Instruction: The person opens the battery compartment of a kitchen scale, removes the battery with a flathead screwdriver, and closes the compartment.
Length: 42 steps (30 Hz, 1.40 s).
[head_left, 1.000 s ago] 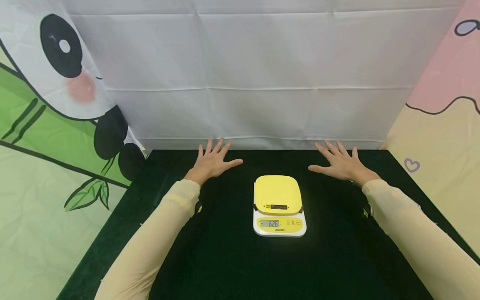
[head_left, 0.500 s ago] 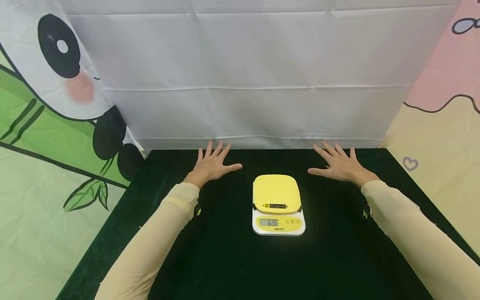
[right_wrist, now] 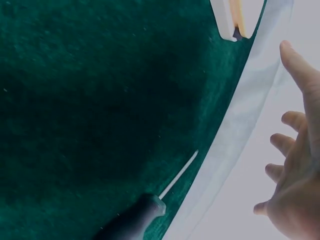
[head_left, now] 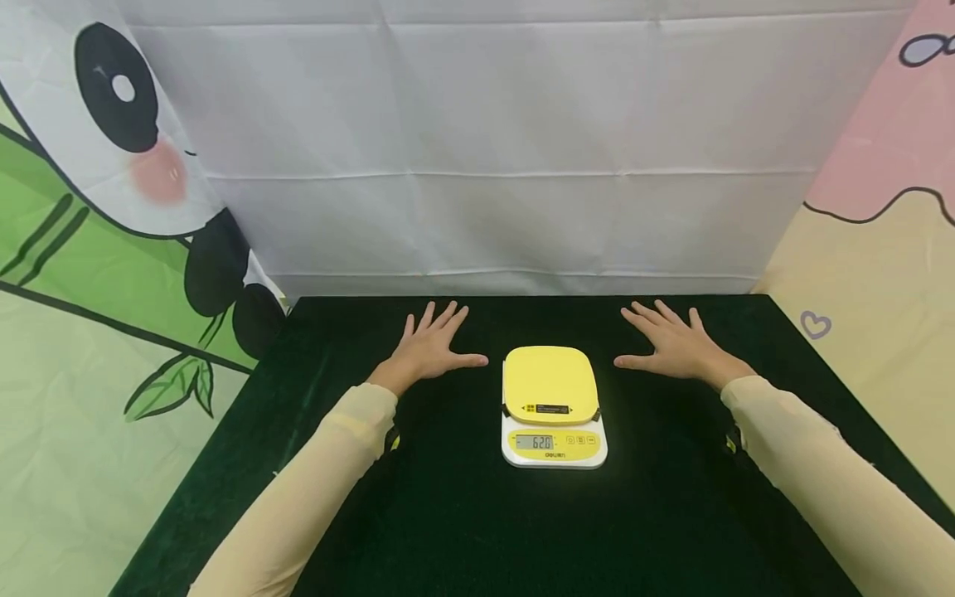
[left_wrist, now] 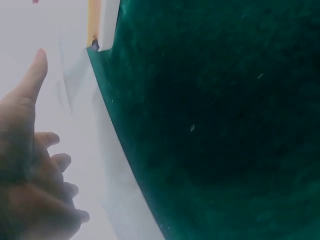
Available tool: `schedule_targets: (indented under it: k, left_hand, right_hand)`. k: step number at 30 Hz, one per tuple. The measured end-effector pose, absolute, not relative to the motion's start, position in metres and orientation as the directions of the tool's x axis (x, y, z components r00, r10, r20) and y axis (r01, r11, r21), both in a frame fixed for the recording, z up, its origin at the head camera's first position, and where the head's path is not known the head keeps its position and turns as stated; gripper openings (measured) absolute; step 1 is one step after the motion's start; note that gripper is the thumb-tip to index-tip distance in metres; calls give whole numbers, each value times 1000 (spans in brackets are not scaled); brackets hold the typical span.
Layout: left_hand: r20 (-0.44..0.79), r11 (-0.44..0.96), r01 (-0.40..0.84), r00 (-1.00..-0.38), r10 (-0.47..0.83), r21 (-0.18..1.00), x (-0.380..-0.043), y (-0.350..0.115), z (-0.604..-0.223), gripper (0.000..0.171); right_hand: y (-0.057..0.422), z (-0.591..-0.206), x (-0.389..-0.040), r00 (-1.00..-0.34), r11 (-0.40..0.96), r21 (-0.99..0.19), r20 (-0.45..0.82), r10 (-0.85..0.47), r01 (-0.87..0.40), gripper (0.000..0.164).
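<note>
A yellow and white kitchen scale [head_left: 550, 385] lies on the dark green cloth, its small display lit with digits. To its left my left hand [head_left: 425, 352] hovers palm down, fingers spread and thumb pointing at the scale. On the other side my right hand [head_left: 675, 348] is held the same way, also holding nothing. The right wrist view shows a screwdriver [right_wrist: 137, 217] with a dark handle and thin metal shaft on the cloth below; the right arm hides it in the head view. Both wrist views catch the scale's edge [left_wrist: 105, 25] beyond the thumb.
The green-covered table [head_left: 462, 514] ends at a white cloth backdrop [head_left: 507, 149] behind the hands. Printed cloth with a cartoon animal [head_left: 142, 182] hangs at the left, and a pink and cream print [head_left: 873, 274] at the right.
Both hands have come down and back slightly toward the body, fingers still spread. The scale stays in place on the cloth.
</note>
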<state>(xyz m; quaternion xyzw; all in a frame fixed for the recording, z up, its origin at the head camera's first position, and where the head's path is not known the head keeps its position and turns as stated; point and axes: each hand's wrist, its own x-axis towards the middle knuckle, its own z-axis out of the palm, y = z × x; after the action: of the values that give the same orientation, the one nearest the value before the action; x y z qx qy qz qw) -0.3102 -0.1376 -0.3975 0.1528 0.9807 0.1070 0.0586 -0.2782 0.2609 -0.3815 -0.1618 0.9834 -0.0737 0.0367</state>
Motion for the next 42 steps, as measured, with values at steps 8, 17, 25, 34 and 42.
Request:
schedule_targets:
  k: [8,17,25,34,42]
  left_hand:
    - [-111,906,340,-920,376,253,-292,-132,-418,107]
    - [-193,890,373,-884,427,263,-273,-123,-428,109]
    - [-265,887,381,-855,446,261,-263,-117,-432,108]
    - [-313,886,379,-835,452,266,-257,-113,-437,108]
    - [-340,886,374,-824,453,275,-252,-113,-437,111]
  right_hand:
    - [257,-395,-261,-934,923,-182,-54,-353,-338,97]
    - [250,-414,-246,-923,915,-197,-90,-374,-352,99]
    - [245,-430,-240,-902,896,-235,-131,-412,-376,101]
    - [239,-439,-236,-878,875,-294,-176,-445,-384,101]
    - [233,-442,-236,-876,876,-314,-202,-438,-365,99]
